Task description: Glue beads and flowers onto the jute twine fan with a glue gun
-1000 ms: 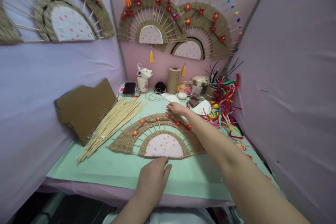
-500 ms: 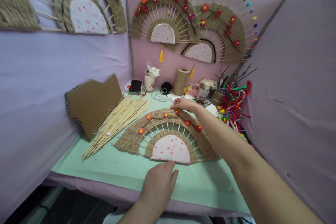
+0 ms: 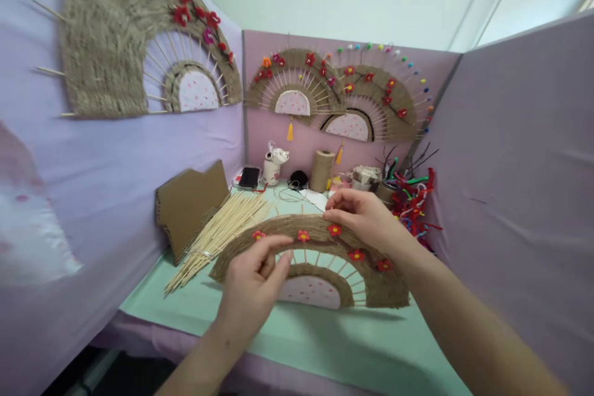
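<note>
Woven fan [image 3: 318, 227], held in right fingers [image 3: 344, 196]

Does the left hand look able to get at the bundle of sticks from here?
Likely yes: the bundle of sticks lies to the left of the left hand, its near end uncovered. Only the woven fan comes partly between them in view.
</note>
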